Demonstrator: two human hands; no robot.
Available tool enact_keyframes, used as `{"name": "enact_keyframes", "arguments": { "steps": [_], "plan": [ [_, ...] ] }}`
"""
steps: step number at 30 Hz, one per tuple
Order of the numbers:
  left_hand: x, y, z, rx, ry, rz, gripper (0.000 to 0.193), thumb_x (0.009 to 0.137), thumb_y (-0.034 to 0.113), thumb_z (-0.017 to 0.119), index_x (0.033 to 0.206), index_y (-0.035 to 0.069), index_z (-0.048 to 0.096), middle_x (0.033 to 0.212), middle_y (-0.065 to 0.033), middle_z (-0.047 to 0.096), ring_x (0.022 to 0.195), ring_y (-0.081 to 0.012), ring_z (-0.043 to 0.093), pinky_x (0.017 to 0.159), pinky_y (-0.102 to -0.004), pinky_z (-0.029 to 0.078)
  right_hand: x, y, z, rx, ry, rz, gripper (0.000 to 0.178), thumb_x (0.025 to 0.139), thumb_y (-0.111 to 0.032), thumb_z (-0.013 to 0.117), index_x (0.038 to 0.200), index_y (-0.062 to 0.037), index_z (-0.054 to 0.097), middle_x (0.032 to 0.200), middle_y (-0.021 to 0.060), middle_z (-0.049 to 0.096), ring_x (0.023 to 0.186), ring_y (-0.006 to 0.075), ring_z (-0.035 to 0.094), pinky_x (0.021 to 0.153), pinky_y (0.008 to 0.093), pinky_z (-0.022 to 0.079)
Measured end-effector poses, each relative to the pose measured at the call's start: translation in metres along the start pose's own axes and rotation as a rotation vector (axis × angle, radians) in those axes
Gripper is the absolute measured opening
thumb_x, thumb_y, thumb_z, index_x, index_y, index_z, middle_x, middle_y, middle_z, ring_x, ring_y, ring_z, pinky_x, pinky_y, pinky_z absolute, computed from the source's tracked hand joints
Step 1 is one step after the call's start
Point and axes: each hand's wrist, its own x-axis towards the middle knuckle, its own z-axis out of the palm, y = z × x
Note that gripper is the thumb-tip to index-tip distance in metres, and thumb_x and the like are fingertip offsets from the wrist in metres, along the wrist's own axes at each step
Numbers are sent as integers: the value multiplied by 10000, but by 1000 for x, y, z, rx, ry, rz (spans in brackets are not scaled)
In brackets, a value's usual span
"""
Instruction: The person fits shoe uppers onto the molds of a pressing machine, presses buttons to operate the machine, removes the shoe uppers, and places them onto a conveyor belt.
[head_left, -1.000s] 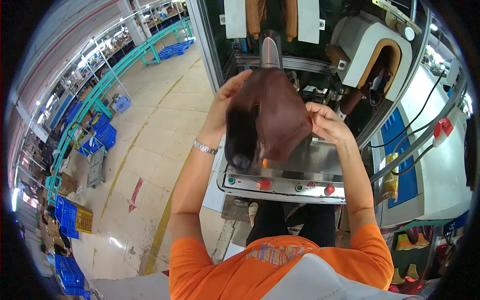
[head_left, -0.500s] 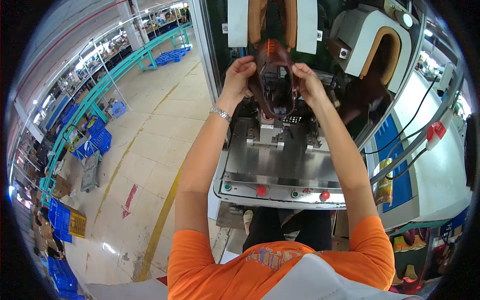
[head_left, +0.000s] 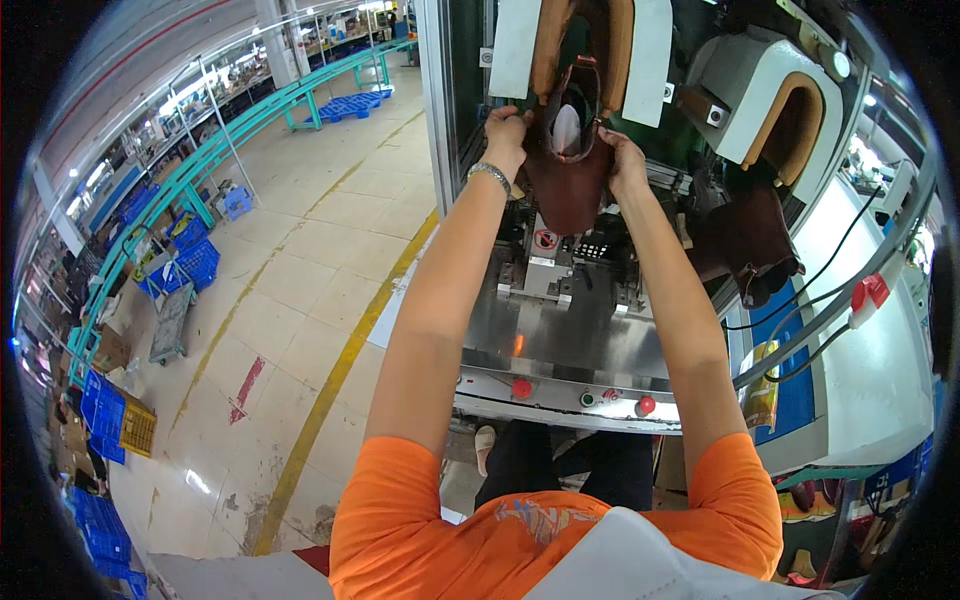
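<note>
A brown leather shoe upper [head_left: 568,185] sits at the left station of the machine, under its U-shaped tan pad [head_left: 621,45]. Its opening faces up, with something whitish inside, and a broad brown part hangs down toward me. My left hand [head_left: 508,135] pinches the upper's left edge, fingers closed. On the opposite edge, my right hand [head_left: 625,162] grips with thumb and fingers. Below the upper stands a metal fixture [head_left: 541,277] on the steel bed. A second brown upper [head_left: 742,238] hangs at the right station, below another tan pad [head_left: 782,122].
Along the machine's front edge [head_left: 560,405] run red and green buttons. A white machine housing [head_left: 875,350] and a black cable [head_left: 825,265] lie to the right. Blue crates [head_left: 103,415] and a grey trolley [head_left: 172,325] stand on the tiled floor at left.
The upper has been turned in my hands: its opening now sits higher under the pad and the broad brown part hangs toward me. The whole view has shifted slightly.
</note>
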Motion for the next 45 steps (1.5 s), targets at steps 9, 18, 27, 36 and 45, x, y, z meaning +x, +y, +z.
{"name": "enact_keyframes", "arguments": {
  "steps": [9, 18, 27, 36, 45],
  "plan": [
    [-65, -9, -39, 849, 136, 900, 402, 662, -50, 525, 1043, 77, 500, 1072, -126, 489, 1018, -334, 424, 838, -435, 351, -72, 21, -44, -222, -160, 292, 328, 852, -398, 526, 1029, -124, 560, 953, 16, 587, 880, 143, 522, 850, 333, 384],
    [-147, 81, -18, 1467, -426, 1345, 276, 737, 97, 564, 1013, 96, 556, 932, -60, 564, 972, -221, 503, 855, -385, 336, -146, 105, -43, 676, -382, 551, 411, 826, -391, 577, 1141, -141, 490, 1192, 22, 516, 1134, 203, 427, 989, 481, 284],
    [-172, 42, -47, 1684, -391, 1198, 460, 692, 72, 586, 1144, 64, 500, 1058, -74, 468, 1098, -234, 404, 852, -440, 334, -86, 135, -40, 498, -98, 464, 347, 885, -388, 483, 1074, -99, 520, 1042, 38, 601, 896, 177, 582, 842, 295, 455],
    [-184, 25, -43, 1712, -361, 1141, 613, 661, 39, 613, 1241, 100, 427, 1146, -91, 449, 1173, -238, 351, 876, -508, 327, -63, 160, -45, 499, -43, 433, 258, 859, -343, 562, 942, -99, 576, 862, 4, 626, 683, 85, 575, 577, 210, 470],
    [-182, 19, -46, 1734, -312, 1093, 607, 643, 36, 625, 1220, 103, 446, 1176, -89, 445, 1190, -236, 340, 878, -511, 328, -67, 151, -34, 521, 4, 400, 265, 877, -328, 530, 937, -72, 560, 864, 21, 621, 762, 128, 602, 655, 253, 508]
  ]
}}
